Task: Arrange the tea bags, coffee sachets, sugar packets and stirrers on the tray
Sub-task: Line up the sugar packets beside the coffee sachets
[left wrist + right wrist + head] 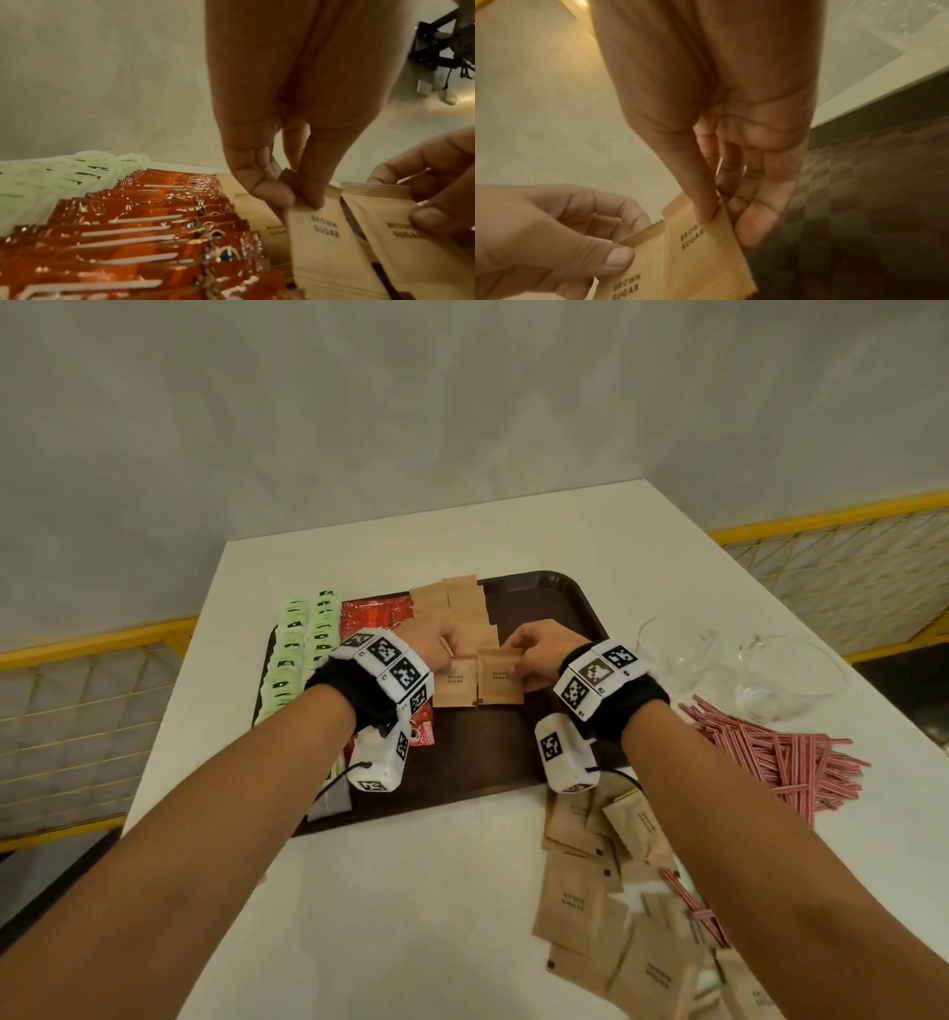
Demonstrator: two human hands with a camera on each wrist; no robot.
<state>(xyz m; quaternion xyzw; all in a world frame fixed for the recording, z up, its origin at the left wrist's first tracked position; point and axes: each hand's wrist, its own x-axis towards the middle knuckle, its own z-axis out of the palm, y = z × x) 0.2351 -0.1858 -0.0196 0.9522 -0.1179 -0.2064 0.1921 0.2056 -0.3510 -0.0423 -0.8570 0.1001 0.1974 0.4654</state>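
Surface: white table (pixel 421 891) before a pale wall, yellow-railed mesh fencing to either side.
Tray: dark brown tray (pixel 560 603) lying flat on the table — landmark for all below.
Tea bags: pale green tea bags (pixel 300 649) in two overlapping columns along the tray's left edge.
Coffee sachets: shiny red coffee sachets (pixel 144 229) in an overlapping row just right of the tea bags, on the tray.
Sugar rows: kraft sugar packets (pixel 462 603) in two overlapping columns near the tray's middle, running from its far edge toward the hands.
Left packet: left sugar packet (pixel 323 243), printed BROWN SUGAR, at the near end of the left column, over the tray.
Right packet: right sugar packet (pixel 706 243), same print, just beside the left one, edges nearly touching.
Left hand: left hand (pixel 436 642) over the tray's middle, thumb and fingertips pinched on the left packet's top edge.
Right hand: right hand (pixel 539 654) over the tray's middle, thumb and fingers clamped on the right packet's upper right corner.
Loose sugar: loose sugar packets (pixel 590 880) heaped on the table — off the tray's near right corner.
Stirrers: red-striped stirrers (pixel 775 752) piled on the table right of the tray.
Bowls: two clear glass bowls (pixel 760 670) on the table right of the tray, beyond the stirrers.
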